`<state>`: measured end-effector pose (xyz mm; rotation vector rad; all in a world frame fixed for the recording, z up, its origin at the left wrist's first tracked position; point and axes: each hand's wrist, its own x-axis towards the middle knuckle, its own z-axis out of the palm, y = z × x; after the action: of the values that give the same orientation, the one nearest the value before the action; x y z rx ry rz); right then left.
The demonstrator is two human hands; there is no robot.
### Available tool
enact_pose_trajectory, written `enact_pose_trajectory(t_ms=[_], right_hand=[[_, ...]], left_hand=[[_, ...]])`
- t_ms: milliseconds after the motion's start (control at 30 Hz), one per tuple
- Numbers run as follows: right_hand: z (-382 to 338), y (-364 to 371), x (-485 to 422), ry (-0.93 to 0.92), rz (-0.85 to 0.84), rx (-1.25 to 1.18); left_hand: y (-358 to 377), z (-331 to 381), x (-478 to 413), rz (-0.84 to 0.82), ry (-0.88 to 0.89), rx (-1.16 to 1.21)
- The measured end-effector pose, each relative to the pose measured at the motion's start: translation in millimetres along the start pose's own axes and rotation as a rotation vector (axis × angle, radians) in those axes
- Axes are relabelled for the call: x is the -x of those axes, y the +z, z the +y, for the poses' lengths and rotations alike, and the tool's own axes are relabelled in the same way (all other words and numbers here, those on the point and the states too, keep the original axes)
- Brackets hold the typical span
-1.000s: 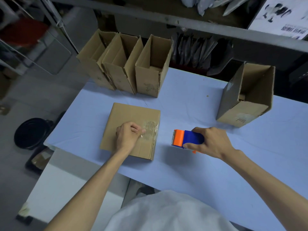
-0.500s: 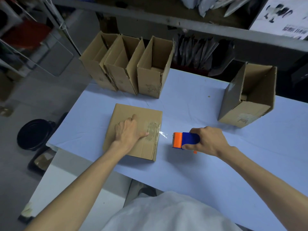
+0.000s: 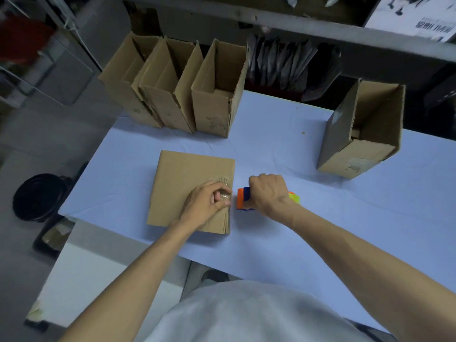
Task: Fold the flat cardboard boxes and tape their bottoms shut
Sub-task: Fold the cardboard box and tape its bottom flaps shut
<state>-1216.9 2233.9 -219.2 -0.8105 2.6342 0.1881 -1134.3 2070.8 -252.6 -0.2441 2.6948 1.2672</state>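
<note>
1. Cardboard box (image 3: 190,188), folded and lying bottom-up near the front left of the table (image 3: 271,243), carries clear tape (image 3: 223,181) by its right edge. The tape is faint and hard to trace.
2. Left hand (image 3: 207,206) rests on that edge, fingers curled against the thumb, pinching a shiny bit of the tape.
3. Right hand (image 3: 267,193) is clamped round an orange-and-blue tape dispenser (image 3: 243,198) just beside the box and hides most of it.
4. Three open boxes (image 3: 214,95) stand in a row at the table's far left, with a fourth box (image 3: 365,129) well apart at the right.
5. Dark bags (image 3: 283,62) behind the table are too dim to make out.
</note>
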Motion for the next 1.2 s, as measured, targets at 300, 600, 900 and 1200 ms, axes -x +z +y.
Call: enact_pose_trajectory(t_ms=[300, 600, 900, 1200], right_hand=[[-51.9, -13.4, -21.5, -0.168, 0.073, 0.326], [-19.2, 13.4, 2.3, -0.141, -0.155, 0.660], [54.5, 17.2, 11.7, 0.157, 0.320, 0.159], [51.1, 69.4, 7.4, 0.274, 0.269, -0.039]], left_hand=[[2.2, -2.0, -2.7, 0.052, 0.003, 0.002], [4.2, -7.0, -0.1, 0.101, -0.032, -0.102], [-0.6, 11.3, -9.2, 0.088, -0.127, -0.196], [15.9, 43.3, -26.5, 0.130, -0.399, -0.577]])
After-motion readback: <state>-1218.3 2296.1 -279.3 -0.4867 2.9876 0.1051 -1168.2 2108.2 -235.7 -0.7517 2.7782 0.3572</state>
